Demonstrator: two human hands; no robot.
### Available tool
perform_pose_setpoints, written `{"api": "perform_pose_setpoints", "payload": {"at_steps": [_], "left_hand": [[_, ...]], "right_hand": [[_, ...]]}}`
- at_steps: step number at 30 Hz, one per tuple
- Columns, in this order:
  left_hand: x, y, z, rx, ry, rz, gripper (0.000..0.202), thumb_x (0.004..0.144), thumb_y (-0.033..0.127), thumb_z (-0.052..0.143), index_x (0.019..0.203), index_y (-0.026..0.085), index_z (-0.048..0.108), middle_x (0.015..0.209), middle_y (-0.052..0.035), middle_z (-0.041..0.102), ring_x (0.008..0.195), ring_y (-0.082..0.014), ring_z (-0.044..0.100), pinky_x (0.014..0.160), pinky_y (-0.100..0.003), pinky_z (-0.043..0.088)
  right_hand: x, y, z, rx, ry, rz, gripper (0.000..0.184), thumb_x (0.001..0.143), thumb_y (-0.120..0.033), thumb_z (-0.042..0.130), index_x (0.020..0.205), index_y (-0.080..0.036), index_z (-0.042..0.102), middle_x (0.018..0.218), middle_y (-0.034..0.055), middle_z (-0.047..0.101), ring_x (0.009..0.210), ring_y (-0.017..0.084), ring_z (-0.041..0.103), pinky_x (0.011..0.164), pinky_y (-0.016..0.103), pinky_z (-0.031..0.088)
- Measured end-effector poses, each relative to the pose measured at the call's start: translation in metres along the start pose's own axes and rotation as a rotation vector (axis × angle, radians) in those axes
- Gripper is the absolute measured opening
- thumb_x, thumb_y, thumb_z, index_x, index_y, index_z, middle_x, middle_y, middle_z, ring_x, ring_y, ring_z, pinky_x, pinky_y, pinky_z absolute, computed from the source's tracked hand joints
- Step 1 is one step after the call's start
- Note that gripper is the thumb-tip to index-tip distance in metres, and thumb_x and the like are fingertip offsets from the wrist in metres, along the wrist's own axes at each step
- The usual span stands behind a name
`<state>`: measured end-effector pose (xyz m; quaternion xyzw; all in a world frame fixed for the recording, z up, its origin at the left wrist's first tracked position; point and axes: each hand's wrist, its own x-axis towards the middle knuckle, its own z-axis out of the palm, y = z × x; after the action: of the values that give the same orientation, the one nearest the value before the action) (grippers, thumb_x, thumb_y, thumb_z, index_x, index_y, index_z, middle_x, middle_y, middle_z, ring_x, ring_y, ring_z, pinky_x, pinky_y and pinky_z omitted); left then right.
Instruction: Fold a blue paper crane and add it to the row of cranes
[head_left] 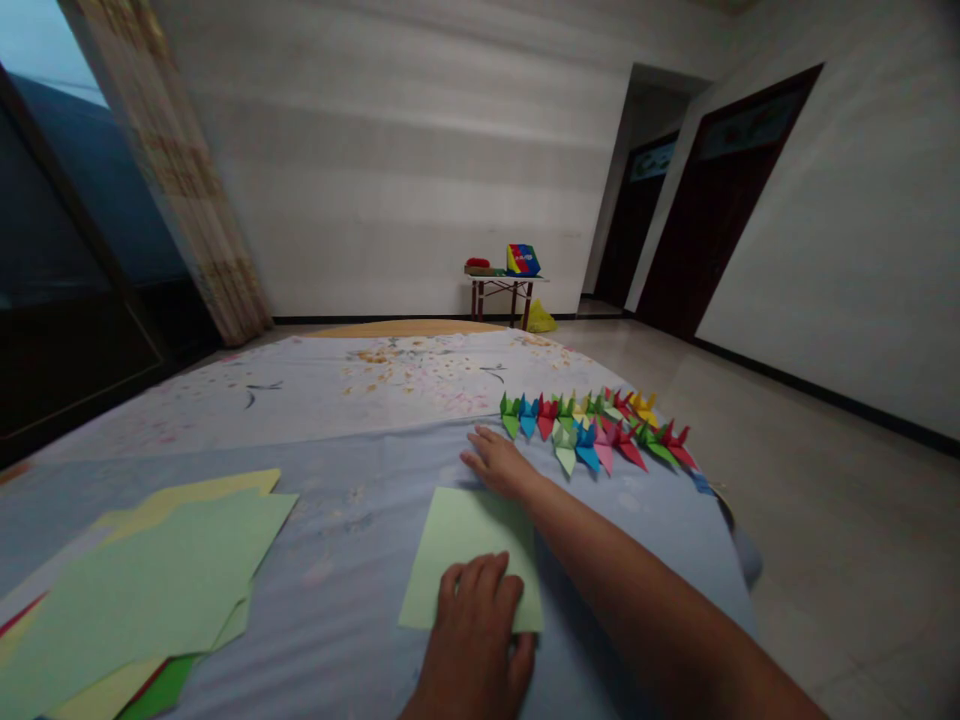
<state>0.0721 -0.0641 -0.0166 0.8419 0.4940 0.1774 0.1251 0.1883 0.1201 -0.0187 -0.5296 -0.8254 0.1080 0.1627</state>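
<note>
A square sheet of light green paper lies flat on the cloth in front of me. My left hand rests palm down on its near part, fingers lying on the sheet and the thumb at its near edge. Beyond the far edge of the sheet, my right hand reaches over the cloth, fingers apart and holding nothing. Just right of that hand stand several folded paper cranes in two rows, in green, blue, red, pink and yellow. The right forearm passes along the sheet's right side.
At the left lies a pile of coloured paper sheets, light green on top. A floral cloth covers the table. By the far wall, a small table carries a colourful box and a red item. A yellow bag sits beside it.
</note>
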Motion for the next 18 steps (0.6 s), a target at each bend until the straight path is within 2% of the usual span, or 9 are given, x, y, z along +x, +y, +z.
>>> {"api": "perform_pose_setpoints", "payload": {"at_steps": [4,9,13,16,18], "left_hand": [[-0.001,0.002,-0.006,0.011,-0.003,-0.016,0.035,0.077,0.04,0.058,0.108,0.023,0.06,0.13,-0.0093,0.053,0.122,-0.0275,0.044,0.104,-0.051,0.029],[0.0,-0.007,-0.01,0.147,-0.026,0.011,0.055,0.072,0.047,0.062,0.12,0.021,0.055,0.141,-0.0135,0.04,0.13,-0.0319,0.034,0.105,-0.055,0.024],[0.004,-0.008,-0.021,0.199,-0.111,-0.091,0.064,0.075,0.06,0.053,0.126,0.021,0.051,0.14,-0.014,0.041,0.13,-0.0331,0.033,0.105,-0.058,0.019],[0.007,-0.005,-0.029,0.259,-0.127,-0.155,0.062,0.078,0.058,0.05,0.127,0.02,0.051,0.138,-0.0158,0.044,0.127,-0.0344,0.037,0.101,-0.059,0.022],[0.008,-0.003,-0.033,0.292,-0.114,-0.172,0.061,0.079,0.059,0.047,0.126,0.02,0.052,0.134,-0.0165,0.048,0.122,-0.0353,0.041,0.096,-0.058,0.027]], "right_hand": [[-0.019,0.01,0.001,0.057,0.012,-0.044,0.051,0.091,-0.042,0.04,0.129,-0.01,0.047,0.14,0.0158,0.038,0.13,0.023,0.034,0.107,0.034,0.027],[-0.028,0.016,0.0,0.107,0.081,-0.056,0.04,0.09,-0.034,0.044,0.122,-0.012,0.053,0.134,0.0149,0.046,0.126,0.021,0.039,0.106,0.034,0.029],[-0.041,0.007,-0.012,0.149,0.142,-0.048,0.035,0.088,-0.029,0.048,0.117,-0.011,0.057,0.12,0.0139,0.057,0.115,0.02,0.049,0.1,0.031,0.036],[-0.06,-0.004,-0.022,0.196,0.124,-0.084,0.027,0.087,-0.029,0.049,0.105,-0.016,0.064,0.102,0.0073,0.066,0.097,0.016,0.058,0.089,0.027,0.042],[-0.072,-0.011,-0.027,0.295,0.08,-0.124,0.026,0.085,-0.03,0.052,0.102,-0.016,0.066,0.096,0.0061,0.066,0.089,0.015,0.06,0.083,0.026,0.044]]}}
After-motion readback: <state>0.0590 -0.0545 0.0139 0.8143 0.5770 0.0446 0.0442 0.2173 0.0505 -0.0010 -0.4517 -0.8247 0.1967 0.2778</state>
